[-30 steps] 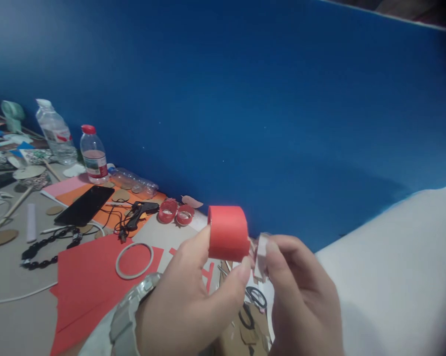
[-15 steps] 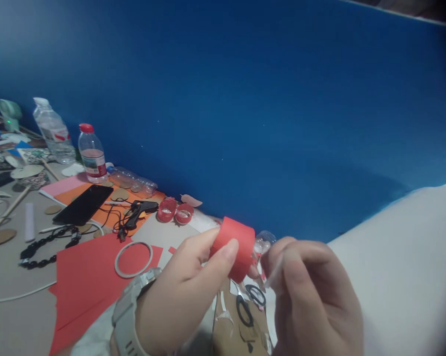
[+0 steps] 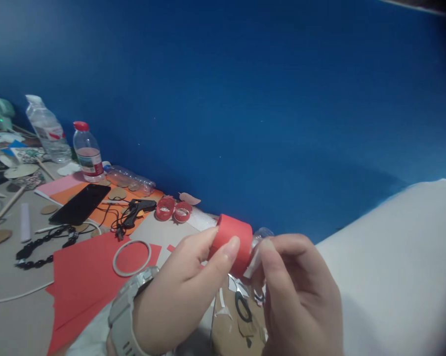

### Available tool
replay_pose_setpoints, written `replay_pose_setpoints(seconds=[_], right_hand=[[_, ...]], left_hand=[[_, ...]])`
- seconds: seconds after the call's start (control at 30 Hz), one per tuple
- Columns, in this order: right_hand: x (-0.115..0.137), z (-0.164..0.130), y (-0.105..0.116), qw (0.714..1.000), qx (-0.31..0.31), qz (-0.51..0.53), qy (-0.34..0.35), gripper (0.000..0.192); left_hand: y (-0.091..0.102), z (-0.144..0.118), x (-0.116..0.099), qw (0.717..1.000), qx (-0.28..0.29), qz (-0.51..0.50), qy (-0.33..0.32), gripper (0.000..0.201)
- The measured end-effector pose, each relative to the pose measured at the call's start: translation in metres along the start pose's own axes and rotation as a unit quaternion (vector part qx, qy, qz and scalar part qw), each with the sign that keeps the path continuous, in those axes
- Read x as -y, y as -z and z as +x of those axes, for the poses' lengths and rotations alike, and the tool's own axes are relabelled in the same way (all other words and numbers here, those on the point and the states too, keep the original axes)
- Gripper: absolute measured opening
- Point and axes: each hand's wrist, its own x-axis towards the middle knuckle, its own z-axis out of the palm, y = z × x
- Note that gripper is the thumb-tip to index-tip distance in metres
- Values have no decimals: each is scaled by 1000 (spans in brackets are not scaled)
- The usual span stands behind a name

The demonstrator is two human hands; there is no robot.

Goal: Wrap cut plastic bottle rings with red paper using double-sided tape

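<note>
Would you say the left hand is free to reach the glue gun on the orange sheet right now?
Probably not: the left hand is gripping the red paper ring, as is the right hand. The glue gun itself lies uncovered.

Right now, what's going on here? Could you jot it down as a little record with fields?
setting: cluttered craft table against a blue wall
left hand: grips a red paper-wrapped cylinder between thumb and fingers; grey wristwatch on the wrist
right hand: pinches a pale strip at the cylinder's end
on the table: red paper sheets, grey ring, black phone, black glue gun, two red coils, red-capped bottle
below the hands: scissors on brown card
</note>
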Motion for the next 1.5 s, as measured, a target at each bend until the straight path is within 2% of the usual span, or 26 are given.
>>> replay_pose_setpoints(seconds=[0.1,0.17,0.3,0.5,0.83,1.03,1.3,1.5], right_hand=[[1,0,0,1000,-11,-18,7,21],[1,0,0,999,-11,-26,17,20],[2,0,-1,1000,3,-21,21,18],[2,0,0,1000,10,-20,21,19],[2,-1,-2,999,-8,-30,23,17],[1,-2,-1,999,-17,-22,17,15],[1,-2,-4,999,-27,-1,21,15],[0,-1,-2,999,-16,-6,49,16]], left_hand=[[0,0,3,999,-16,41,3,34],[1,-1,3,999,-8,54,5,34],[2,-2,1,1000,20,18,-2,31],[1,-1,4,1000,15,-22,-9,28],[2,-5,3,1000,3,0,5,30],[2,-2,-4,997,62,-44,22,25],[3,-4,-3,999,44,13,-9,13],[3,-2,-4,998,46,33,-42,16]])
